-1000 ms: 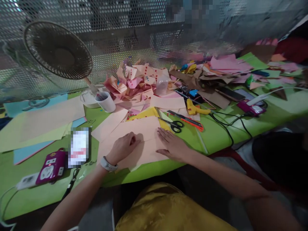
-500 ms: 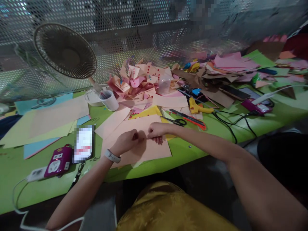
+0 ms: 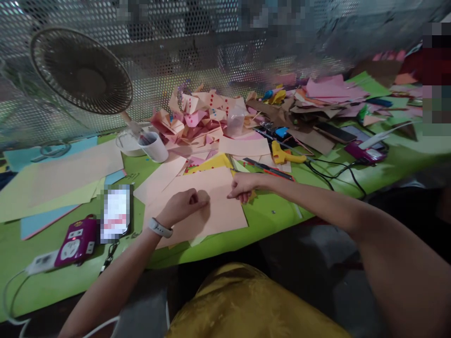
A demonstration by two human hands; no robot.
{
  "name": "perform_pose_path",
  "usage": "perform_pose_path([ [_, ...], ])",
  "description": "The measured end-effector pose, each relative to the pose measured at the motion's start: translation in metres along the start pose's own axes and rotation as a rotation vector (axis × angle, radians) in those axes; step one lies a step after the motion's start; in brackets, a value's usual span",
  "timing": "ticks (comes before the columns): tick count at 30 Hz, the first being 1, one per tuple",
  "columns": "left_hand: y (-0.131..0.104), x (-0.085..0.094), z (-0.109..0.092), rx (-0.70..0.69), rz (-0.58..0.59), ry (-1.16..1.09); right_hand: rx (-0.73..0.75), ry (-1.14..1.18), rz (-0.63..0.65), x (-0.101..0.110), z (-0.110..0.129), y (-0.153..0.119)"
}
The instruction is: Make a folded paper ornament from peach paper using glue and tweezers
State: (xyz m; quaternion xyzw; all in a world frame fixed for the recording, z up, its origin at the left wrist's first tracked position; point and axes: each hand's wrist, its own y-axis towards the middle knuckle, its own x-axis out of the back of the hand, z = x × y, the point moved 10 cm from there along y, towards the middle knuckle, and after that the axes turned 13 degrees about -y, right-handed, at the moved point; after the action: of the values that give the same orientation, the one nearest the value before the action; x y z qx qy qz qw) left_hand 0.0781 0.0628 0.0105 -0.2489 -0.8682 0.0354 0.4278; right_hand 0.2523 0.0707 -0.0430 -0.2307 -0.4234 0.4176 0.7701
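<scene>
Just in front of me a sheet of peach paper lies flat, with a faint crease running across it. My left hand, with a pale watch band at the wrist, rests on its left part, fingers curled in and thumb tip at the paper. Toward the sheet's right edge is my right hand, also closed, its thumb side low against the surface. Whatever the fingers may hold is hidden. Beyond the right forearm a red and black utility knife is partly covered. More peach paper lies behind.
A fan and a white mug stand back left. Nearer are a phone and a purple power strip. Cut paper is heaped against the perforated metal screen. At right lies a yellow glue gun with its cord.
My hands have moved apart along the paper, the right one sliding toward its right edge. The right forearm now covers the scissors. The whole view has shifted slightly.
</scene>
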Motion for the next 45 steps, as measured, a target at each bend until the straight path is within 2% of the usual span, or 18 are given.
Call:
perform_pose_path([
  [3, 0.001, 0.0, 0.001, 0.0, 0.001, 0.003, -0.084, -0.038, -0.027, 0.01, -0.028, -0.018],
  [6, 0.001, -0.001, 0.003, 0.008, 0.009, 0.005, -0.134, -0.062, -0.077, 0.02, -0.04, -0.039],
  [8, 0.001, -0.001, 0.003, 0.009, 0.008, 0.018, -0.145, -0.087, -0.132, 0.026, -0.035, -0.05],
  [10, 0.002, -0.001, 0.002, -0.002, 0.006, 0.039, -0.113, -0.106, -0.193, 0.03, -0.018, -0.054],
  [13, 0.002, -0.002, 0.001, 0.002, -0.004, 0.095, -0.015, -0.112, -0.217, 0.022, 0.02, -0.041],
  [16, 0.004, -0.003, 0.002, 0.036, -0.026, 0.155, 0.066, -0.117, -0.129, 0.002, 0.05, -0.015],
  [18, 0.004, -0.003, 0.002, 0.055, -0.037, 0.173, 0.088, -0.111, -0.063, -0.009, 0.056, 0.002],
  [21, 0.005, -0.003, 0.003, 0.071, -0.046, 0.164, 0.107, -0.07, -0.006, -0.017, 0.053, 0.016],
  [26, 0.0, 0.002, 0.009, 0.065, -0.017, 0.15, 0.115, -0.011, 0.0, -0.019, 0.042, 0.021],
  [31, -0.009, 0.004, 0.026, 0.161, 0.07, -0.033, 0.108, -0.006, 0.002, -0.021, 0.042, 0.023],
  [35, -0.007, 0.006, 0.022, 0.215, 0.083, -0.058, 0.108, -0.024, 0.027, -0.022, 0.044, 0.022],
  [39, 0.0, -0.004, 0.013, 0.199, 0.131, -0.148, 0.119, -0.013, 0.021, -0.021, 0.046, 0.019],
  [45, 0.003, -0.017, 0.025, 0.273, 0.191, -0.316, 0.121, -0.016, 0.004, -0.02, 0.046, 0.018],
])
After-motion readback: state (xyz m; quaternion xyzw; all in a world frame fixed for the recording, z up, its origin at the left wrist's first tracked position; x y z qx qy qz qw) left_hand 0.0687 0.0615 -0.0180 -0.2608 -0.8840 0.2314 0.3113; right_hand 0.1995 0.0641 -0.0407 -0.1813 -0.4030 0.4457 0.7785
